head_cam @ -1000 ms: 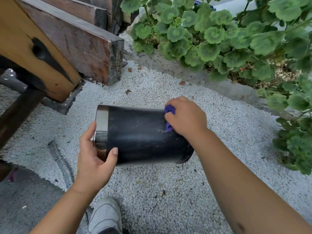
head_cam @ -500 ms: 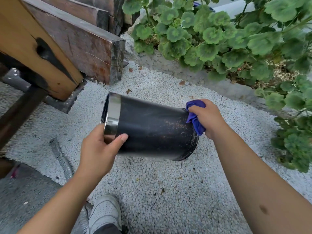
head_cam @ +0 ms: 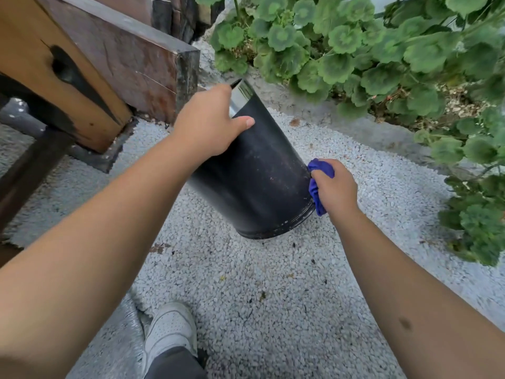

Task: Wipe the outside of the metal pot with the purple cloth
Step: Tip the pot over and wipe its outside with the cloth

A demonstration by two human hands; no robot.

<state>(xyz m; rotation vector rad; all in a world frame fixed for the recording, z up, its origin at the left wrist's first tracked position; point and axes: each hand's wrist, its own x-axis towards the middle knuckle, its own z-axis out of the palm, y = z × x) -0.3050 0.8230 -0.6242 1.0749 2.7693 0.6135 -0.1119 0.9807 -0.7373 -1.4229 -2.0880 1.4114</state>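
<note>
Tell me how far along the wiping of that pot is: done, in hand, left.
Done: nothing looks finished; the metal pot shows pale specks on its dark wall. In hand: the left hand grips it near the shiny rim, tilted, while the right hand presses the purple cloth against the lower side. Left: the speckled wall, the base band, and the far side, which is hidden.
</note>
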